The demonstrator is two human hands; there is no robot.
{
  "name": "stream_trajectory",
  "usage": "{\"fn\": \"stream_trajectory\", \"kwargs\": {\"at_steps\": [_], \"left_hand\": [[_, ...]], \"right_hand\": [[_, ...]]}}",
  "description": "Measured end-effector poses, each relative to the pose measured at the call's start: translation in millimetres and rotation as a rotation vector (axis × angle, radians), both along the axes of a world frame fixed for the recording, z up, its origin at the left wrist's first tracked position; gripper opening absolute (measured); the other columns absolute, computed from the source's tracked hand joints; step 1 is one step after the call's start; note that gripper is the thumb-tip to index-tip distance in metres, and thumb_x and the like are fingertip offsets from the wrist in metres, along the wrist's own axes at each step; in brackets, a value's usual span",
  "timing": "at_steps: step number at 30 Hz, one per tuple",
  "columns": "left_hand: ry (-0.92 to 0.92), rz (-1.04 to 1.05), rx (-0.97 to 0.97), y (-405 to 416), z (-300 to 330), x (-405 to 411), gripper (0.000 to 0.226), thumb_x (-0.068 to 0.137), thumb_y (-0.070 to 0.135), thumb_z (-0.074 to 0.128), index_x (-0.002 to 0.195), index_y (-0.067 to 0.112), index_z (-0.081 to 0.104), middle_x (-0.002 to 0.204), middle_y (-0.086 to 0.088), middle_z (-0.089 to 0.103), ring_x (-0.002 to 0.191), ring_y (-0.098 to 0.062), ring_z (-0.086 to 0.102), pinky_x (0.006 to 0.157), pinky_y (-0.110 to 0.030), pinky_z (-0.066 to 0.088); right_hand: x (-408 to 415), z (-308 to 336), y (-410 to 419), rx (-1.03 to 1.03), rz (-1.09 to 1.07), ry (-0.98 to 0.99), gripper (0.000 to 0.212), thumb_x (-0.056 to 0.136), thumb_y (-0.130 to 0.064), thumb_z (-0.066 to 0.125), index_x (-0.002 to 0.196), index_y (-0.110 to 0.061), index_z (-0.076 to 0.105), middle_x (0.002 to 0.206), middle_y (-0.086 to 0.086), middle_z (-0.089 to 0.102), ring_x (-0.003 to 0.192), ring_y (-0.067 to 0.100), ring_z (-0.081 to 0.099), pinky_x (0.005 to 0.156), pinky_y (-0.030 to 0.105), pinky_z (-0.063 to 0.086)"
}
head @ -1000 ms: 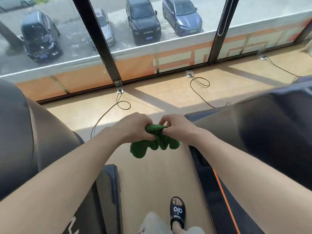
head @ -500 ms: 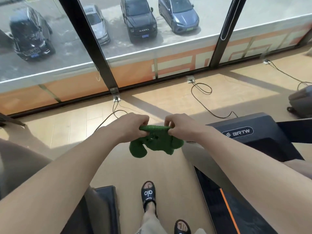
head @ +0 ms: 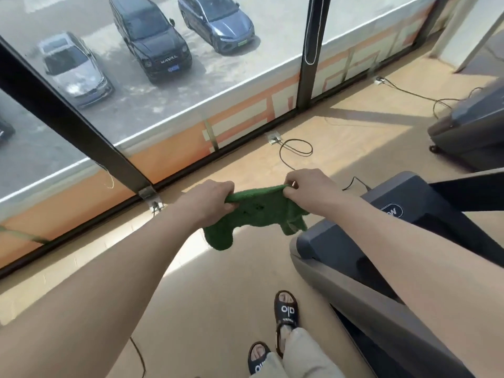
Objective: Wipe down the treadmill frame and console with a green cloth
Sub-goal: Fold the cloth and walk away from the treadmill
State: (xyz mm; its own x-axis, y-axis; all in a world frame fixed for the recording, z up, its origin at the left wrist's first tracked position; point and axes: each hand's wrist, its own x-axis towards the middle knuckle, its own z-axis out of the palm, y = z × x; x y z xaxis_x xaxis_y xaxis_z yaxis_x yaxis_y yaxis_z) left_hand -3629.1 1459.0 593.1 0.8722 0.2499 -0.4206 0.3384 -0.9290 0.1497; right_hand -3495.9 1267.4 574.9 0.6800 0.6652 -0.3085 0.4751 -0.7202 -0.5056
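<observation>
probably the green cloth was light and very soft, since it sagged between the hands, so its top edge looked like the best place to hold it. in the head view it hung above the floor, just left of the treadmill. the left hand and right hand each pinched one upper corner, both arms stretched forward.

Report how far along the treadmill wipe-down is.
Done: nothing that shows; no wiped patch can be told on the treadmill. In hand: the left hand and right hand hold the green cloth stretched between them in the air, clear of the machine. Left: frame and console, the console out of view.
</observation>
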Motion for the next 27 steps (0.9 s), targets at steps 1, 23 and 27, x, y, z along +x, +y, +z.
{"fn": "stream_trajectory", "kwargs": {"at_steps": [1,23,27], "left_hand": [[-0.009,0.008,-0.022,6.0,-0.1,16.9,0.017,0.099,0.037,0.055,0.1,0.02,0.052,0.093,-0.003,0.06,0.078,-0.017,0.054,0.063,-0.031,0.043],[-0.207,0.197,-0.562,101.1,-24.9,438.8,0.035,0.101,0.043,0.044,0.108,0.013,0.061,0.101,-0.007,0.066,0.095,-0.023,0.062,0.088,-0.041,0.051],[-0.093,0.067,-0.582,134.9,-29.7,525.6,0.043,0.089,0.057,0.057,0.106,0.017,0.058,0.095,-0.001,0.065,0.084,-0.014,0.06,0.067,-0.029,0.044]], "right_hand": [[14.9,-3.4,3.8,0.0,-0.048,0.013,0.017,0.1,-0.025,0.051,0.103,-0.018,0.066,0.102,0.006,0.063,0.087,0.023,0.061,0.069,0.034,0.052],[338.5,6.1,148.0,0.58,-0.688,0.901,0.039,0.102,-0.026,0.038,0.104,-0.001,0.069,0.092,0.017,0.073,0.087,0.032,0.072,0.082,0.038,0.061],[404.5,2.8,174.5,0.677,-0.82,0.942,0.05,0.105,-0.031,0.028,0.108,-0.005,0.07,0.097,0.017,0.076,0.1,0.034,0.073,0.091,0.041,0.059]]}}
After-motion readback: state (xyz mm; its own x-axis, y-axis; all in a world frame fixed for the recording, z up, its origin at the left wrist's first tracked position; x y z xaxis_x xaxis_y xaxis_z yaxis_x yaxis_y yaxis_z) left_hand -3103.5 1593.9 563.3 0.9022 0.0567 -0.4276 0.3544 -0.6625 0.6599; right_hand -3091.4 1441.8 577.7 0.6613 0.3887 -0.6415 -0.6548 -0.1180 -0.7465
